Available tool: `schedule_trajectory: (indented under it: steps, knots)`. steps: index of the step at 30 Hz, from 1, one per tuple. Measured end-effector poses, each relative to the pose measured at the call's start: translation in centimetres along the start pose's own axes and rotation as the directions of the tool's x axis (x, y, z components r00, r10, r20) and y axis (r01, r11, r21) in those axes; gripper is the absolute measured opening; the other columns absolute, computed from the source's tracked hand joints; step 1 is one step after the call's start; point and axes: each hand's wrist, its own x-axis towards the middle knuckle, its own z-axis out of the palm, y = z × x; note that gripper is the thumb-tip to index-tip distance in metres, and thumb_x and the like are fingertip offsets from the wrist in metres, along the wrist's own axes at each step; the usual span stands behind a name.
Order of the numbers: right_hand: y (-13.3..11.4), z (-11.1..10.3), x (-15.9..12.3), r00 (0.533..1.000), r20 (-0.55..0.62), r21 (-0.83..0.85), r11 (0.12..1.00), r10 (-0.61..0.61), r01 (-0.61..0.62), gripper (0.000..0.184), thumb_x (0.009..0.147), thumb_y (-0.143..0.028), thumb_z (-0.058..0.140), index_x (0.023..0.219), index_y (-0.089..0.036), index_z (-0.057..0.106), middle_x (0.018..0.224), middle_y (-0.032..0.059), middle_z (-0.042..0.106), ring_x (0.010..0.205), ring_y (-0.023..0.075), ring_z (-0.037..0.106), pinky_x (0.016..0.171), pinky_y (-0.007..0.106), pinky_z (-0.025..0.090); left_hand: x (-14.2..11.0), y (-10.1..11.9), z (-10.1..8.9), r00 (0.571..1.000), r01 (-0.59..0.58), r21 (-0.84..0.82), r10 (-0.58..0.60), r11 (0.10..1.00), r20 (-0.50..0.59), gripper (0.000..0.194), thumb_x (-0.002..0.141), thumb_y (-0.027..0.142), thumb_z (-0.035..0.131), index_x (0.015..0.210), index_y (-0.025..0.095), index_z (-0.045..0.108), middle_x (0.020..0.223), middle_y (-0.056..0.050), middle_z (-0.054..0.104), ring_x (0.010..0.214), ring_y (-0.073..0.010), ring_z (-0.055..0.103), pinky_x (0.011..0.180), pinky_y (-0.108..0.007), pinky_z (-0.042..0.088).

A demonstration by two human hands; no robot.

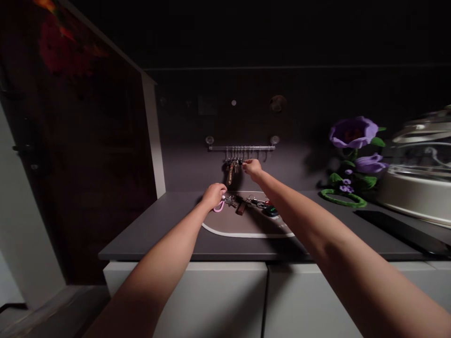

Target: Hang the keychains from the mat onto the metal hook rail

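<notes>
Pinching at rack [243,148] w/ R hand [252,168], L hand [213,195] by pink loop [219,211], grip unclear.

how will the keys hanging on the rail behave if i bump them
The hanging keys would probably swing, since they dangle from hooks below the clear rail. They may clatter, being bunched close together. The brownish fob, hanging lowest, might swing widest.

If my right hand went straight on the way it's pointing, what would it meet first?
Probably the small silvery metal keys hanging from the clear horizontal hook rail, just left of your right hand. Depth is unclear, so the flat dark grey wall might come first.
</notes>
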Motion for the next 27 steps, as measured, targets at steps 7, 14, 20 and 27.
schedule_trajectory:
  steps: [7,14,20,27]
  knots:
    - [-0.3,-0.8,-4.3,0.993,0.118,0.083,0.996,0.024,-0.034,0.029,0.075,-0.018,0.057,0.103,-0.013,0.055,0.087,0.0059,0.062,0.069,0.0082,0.056,0.069,0.024,0.045,-0.1,0.2,-0.5,1.000,-0.003,0.017,0.003,1.000,0.003,0.021,0.080,0.018,0.048,0.090,0.017,0.067,0.094,-0.007,0.065,0.089,-0.0169,0.056,0.079,-0.026,0.041]
    - [1.4,-0.7,-9.1,0.969,0.244,0.033,0.999,-0.046,0.039,0.015,0.076,-0.013,0.056,0.089,-0.011,0.061,0.083,0.0051,0.066,0.068,0.0078,0.057,0.071,0.021,0.044,-0.4,0.1,-0.5,0.999,-0.018,0.046,0.015,0.999,0.049,0.021,0.080,0.020,0.049,0.091,0.018,0.068,0.094,-0.006,0.065,0.089,-0.0163,0.056,0.080,-0.025,0.041]
    - [2.9,-0.7,-10.4,0.905,0.360,-0.378,0.851,-0.228,0.365,0.019,0.080,-0.016,0.051,0.092,-0.015,0.065,0.096,0.0071,0.067,0.089,0.0139,0.060,0.079,0.021,0.040,-0.5,0.1,0.1,0.991,-0.054,0.121,0.038,0.991,0.127,0.023,0.080,0.023,0.051,0.094,0.018,0.068,0.097,-0.008,0.064,0.091,-0.0183,0.056,0.081,-0.027,0.040]
    - [3.2,-0.2,-10.3,0.865,0.448,-0.513,0.727,-0.227,0.456,0.024,0.082,-0.017,0.047,0.097,-0.016,0.066,0.100,0.0090,0.067,0.092,0.0170,0.060,0.077,0.021,0.040,-0.4,-0.1,0.6,0.982,-0.099,0.215,0.060,0.972,0.178,0.021,0.080,0.025,0.051,0.090,0.021,0.069,0.096,-0.009,0.062,0.096,-0.0207,0.054,0.082,-0.028,0.040]
